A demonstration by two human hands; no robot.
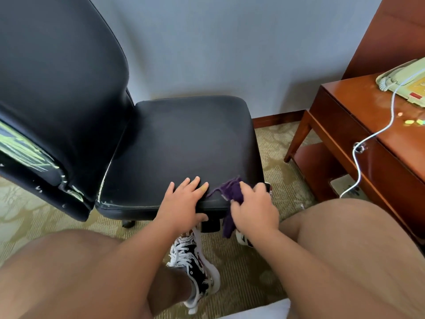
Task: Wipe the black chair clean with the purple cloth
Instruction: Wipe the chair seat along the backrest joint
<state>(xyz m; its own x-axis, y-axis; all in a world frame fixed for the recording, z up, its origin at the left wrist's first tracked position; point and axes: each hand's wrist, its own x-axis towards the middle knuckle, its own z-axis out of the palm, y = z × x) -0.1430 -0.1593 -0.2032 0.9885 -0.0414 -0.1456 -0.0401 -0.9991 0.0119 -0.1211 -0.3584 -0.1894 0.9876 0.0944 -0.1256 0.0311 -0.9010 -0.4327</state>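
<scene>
Resting flat-fingered on the black chair (pixel 184 139), left hand (pixel 184 201); right hand (pixel 254 209) grips the purple cloth (pixel 232 192)

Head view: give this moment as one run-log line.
left hand: flat on chair, near edge | right hand: grips cloth at same edge | cloth: partly hanging off edge

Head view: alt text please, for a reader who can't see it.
The right hand grips the purple cloth at the near seat corner of the black chair; the left hand rests flat beside it. A wooden table holding a telephone stands at right.
</scene>
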